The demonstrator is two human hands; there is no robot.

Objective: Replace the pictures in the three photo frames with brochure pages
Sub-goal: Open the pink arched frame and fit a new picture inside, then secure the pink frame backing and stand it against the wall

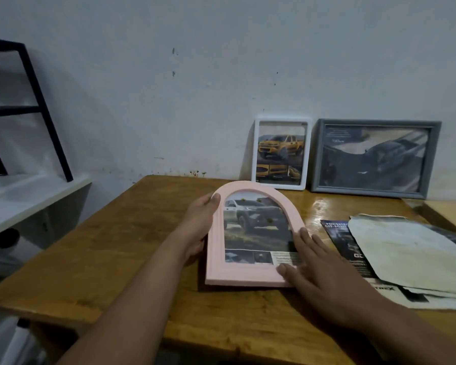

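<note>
Pink arched frame point(250, 235), brochure page inside, held tilted on desk point(132, 233) | left hand point(199, 227) grips left edge; right hand point(319, 270) rests flat, fingers straight, on lower right corner | risk: frame may slide or topple if stood carelessly beside white frame point(281, 154) and grey frame point(374, 158) at wall.

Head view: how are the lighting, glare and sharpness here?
Head view: dim, bluish light; glare on the table near the white frame; the grey frame picture looks washed and soft; the black rack bows from wide-angle distortion; the pink frame is slightly blurred.
</note>
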